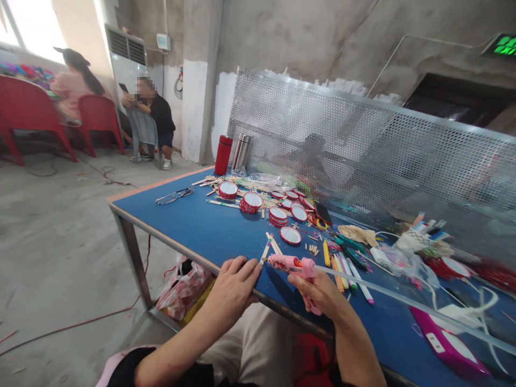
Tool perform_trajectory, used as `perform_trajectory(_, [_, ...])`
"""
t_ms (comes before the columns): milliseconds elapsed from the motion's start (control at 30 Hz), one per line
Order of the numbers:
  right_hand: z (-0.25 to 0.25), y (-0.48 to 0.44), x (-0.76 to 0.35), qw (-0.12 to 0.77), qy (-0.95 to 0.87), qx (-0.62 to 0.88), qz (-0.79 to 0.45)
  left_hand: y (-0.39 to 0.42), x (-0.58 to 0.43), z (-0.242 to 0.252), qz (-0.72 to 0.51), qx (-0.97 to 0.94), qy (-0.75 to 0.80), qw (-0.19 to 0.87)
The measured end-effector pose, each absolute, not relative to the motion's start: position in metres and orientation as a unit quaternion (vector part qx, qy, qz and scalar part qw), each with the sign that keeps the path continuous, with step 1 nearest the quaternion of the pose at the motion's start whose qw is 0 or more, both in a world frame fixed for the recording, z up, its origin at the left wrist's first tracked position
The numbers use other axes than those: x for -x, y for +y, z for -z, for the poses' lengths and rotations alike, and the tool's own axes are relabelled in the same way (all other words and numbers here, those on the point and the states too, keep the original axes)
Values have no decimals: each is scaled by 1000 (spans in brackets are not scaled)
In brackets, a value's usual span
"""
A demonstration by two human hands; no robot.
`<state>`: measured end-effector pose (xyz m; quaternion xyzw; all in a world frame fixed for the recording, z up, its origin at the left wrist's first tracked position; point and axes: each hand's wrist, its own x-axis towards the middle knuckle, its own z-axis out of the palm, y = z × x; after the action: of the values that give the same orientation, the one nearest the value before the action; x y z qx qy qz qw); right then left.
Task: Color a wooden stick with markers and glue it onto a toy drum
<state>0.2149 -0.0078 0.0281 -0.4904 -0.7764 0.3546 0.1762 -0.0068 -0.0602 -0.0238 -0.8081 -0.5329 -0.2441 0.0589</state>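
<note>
My right hand (318,293) is wrapped round the handle of a pink hot glue gun (290,263), with a long clear glue stick (387,289) running out of its back. The gun's nozzle points left, at the near end of two wooden craft sticks (266,250) that form a narrow V on the table. At the table's front edge, the closed fingertips of my left hand (237,279) pin that end of the sticks; the exact grip is partly hidden. Just beyond the sticks lies a round red-rimmed piece with a white face (291,235).
More red-rimmed rounds (252,201) and loose craft sticks cover the blue table's (181,215) far side. Markers (346,269) lie right of the gun. A purple-and-white device (447,341) with cables sits far right. A perforated metal panel (363,145) borders the back. Eyeglasses (174,195) rest at left.
</note>
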Motion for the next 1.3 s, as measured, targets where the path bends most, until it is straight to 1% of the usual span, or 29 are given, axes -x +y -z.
perform_trajectory(167, [-32, -10, -214, 167, -774, 488, -369, -60, 7, 25, 244, 811, -529, 60])
perform_trajectory(667, [-41, -15, -212, 148, -774, 499, -361, -60, 8, 26, 246, 811, -528, 58])
perform_trajectory(833, [-34, -12, -214, 177, -765, 500, -365, -60, 8, 27, 246, 811, -527, 57])
perform_trajectory(1033, [-26, -6, -210, 279, -718, 511, -383, -60, 8, 25, 246, 809, -531, 55])
perform_trajectory(1300, [-25, -4, -210, 258, -734, 510, -367, -61, 7, 24, 242, 810, -532, 56])
